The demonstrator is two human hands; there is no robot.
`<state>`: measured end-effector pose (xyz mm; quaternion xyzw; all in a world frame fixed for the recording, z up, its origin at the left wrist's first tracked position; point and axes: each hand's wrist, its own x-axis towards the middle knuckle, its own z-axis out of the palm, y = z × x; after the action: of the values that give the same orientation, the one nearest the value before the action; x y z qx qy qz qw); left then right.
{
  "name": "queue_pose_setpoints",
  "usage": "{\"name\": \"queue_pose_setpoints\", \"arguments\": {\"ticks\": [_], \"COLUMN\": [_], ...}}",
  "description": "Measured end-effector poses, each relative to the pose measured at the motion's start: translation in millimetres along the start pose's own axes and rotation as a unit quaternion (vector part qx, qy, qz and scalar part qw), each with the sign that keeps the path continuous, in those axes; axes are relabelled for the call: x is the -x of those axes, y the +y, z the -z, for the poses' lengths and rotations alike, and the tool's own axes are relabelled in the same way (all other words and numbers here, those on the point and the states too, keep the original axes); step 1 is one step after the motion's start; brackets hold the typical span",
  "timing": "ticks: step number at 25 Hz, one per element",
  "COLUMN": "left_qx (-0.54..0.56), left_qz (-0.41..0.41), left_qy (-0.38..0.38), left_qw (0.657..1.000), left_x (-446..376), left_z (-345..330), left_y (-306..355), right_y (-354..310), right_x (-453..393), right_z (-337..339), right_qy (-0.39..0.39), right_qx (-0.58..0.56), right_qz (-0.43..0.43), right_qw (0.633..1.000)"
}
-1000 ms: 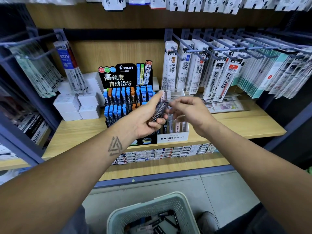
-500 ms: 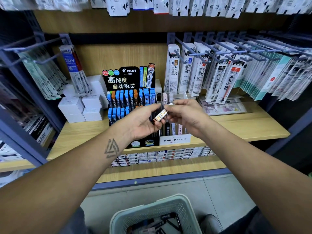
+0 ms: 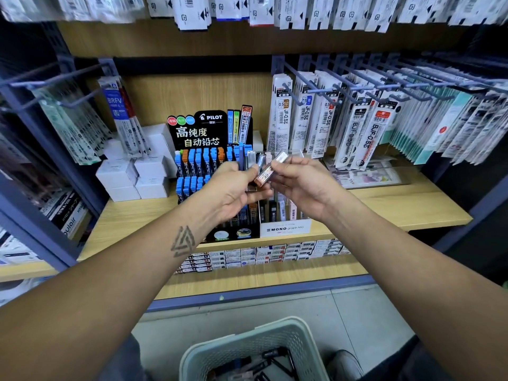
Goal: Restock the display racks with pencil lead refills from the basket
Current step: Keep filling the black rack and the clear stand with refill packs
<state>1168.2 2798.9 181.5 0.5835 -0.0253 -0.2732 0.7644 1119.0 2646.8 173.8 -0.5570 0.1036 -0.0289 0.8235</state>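
My left hand (image 3: 233, 188) grips a small bunch of pencil lead refill cases (image 3: 254, 162) in front of the black Pilot display rack (image 3: 211, 149). My right hand (image 3: 302, 185) pinches one pinkish clear refill case (image 3: 268, 171) at its upper end, tilted, beside the bunch. Just below the hands stands the white Mono display box (image 3: 286, 228) with upright refills. The pale green basket (image 3: 247, 345) sits on the floor at the bottom, with dark refill cases inside.
White boxes (image 3: 137, 177) are stacked left of the Pilot rack on the wooden shelf (image 3: 398, 204). Pen refill packs hang on hooks (image 3: 343, 89) to the right and at the left. Small boxed stock lines the lower shelf (image 3: 261, 255).
Both hands have risen slightly in front of the racks. My right hand has drawn one pinkish case out of the bunch in my left hand and tilted it upward.
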Motion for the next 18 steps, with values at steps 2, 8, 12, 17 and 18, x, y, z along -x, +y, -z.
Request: {"name": "queue_pose_setpoints", "arguments": {"ticks": [2,8,12,17,18], "left_qx": [-0.022,-0.007,-0.013,-0.03,-0.031], "left_qz": [-0.021,-0.057,-0.049,-0.042,-0.04], "left_qy": [0.024,0.075,0.078,0.075,0.073], "left_qw": [0.999,0.996,0.996,0.996,0.996], "left_x": [-1.1,1.0,7.6,12.2,12.7], "left_z": [8.6,49.7,65.2,69.7,68.7], "left_y": [8.9,34.4,35.2,34.6,34.0], "right_y": [-7.0,-9.2,-6.9,4.4,8.1], "right_x": [-0.6,-8.3,-10.6,-13.9,-15.2], "right_z": [-0.5,-14.3,-14.8,-18.7,-18.4], "right_qy": [0.001,0.005,-0.021,-0.065,-0.069], "right_qx": [-0.061,0.249,0.409,0.605,0.634], "right_qz": [0.007,0.029,0.075,0.104,0.101], "right_qw": [0.998,0.968,0.909,0.787,0.764]}}
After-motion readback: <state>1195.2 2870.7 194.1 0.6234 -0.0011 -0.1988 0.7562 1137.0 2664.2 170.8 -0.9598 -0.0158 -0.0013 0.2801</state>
